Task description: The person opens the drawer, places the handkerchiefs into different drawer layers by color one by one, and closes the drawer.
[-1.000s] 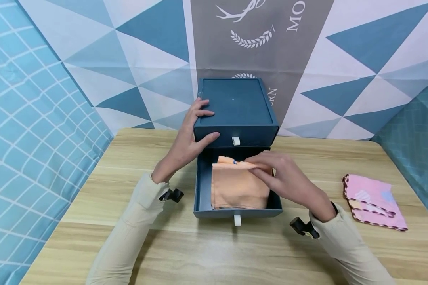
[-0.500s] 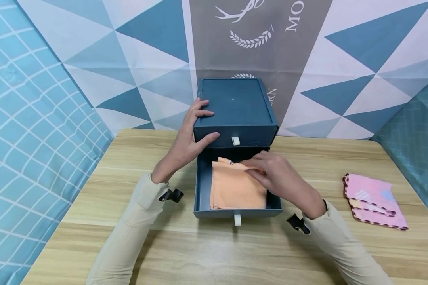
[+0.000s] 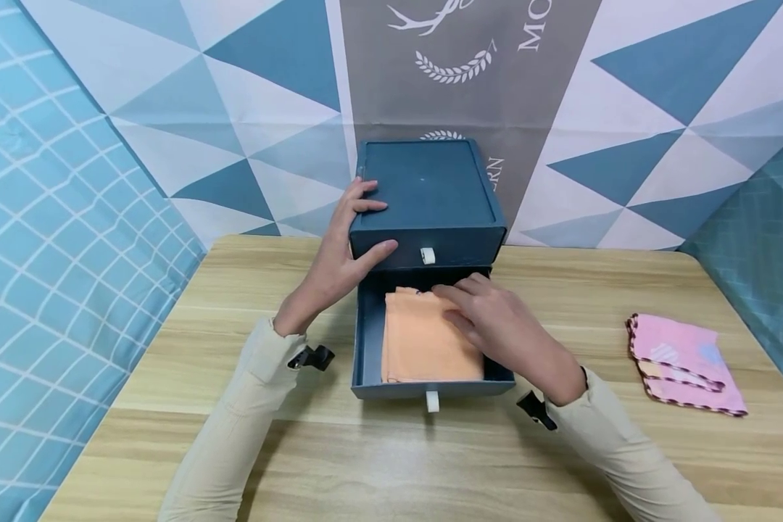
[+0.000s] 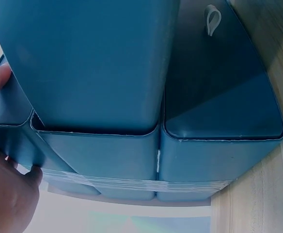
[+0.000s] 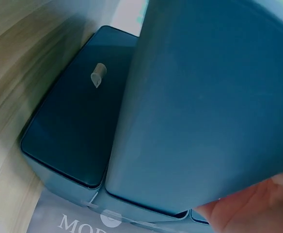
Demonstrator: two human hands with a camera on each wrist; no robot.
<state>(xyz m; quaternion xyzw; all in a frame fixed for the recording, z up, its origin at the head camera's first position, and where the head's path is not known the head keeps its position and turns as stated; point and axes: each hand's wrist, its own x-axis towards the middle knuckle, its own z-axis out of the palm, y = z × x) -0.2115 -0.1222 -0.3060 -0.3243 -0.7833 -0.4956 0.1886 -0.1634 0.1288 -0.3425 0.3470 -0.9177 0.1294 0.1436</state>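
Observation:
The dark blue drawer cabinet [image 3: 424, 185] has its middle drawer [image 3: 368, 348] pulled out. A folded orange cloth [image 3: 431, 344] lies inside that drawer. My left hand [image 3: 333, 264] rests on the cabinet's upper left corner, its fingers spread on the top and left edge and its thumb against the top drawer's front. Over the cloth's rear right part is my right hand [image 3: 502, 322], with the fingertips at the cloth and the thumb apart from the index finger. In the right wrist view, the open drawer [image 5: 204, 107] hides most of that hand [image 5: 255, 204].
A folded pink cloth [image 3: 685, 362] with a dark patterned edging lies on the wooden table [image 3: 391, 464] at the right. The closed bottom drawer [image 4: 214, 87] shows a light loop in the left wrist view. A patterned backdrop [image 3: 287, 94] stands behind the cabinet.
My right hand has moved left and let go of the orange cloth's upper edge, which now lies lower and flatter in the drawer. The left hand has kept its place on the cabinet.

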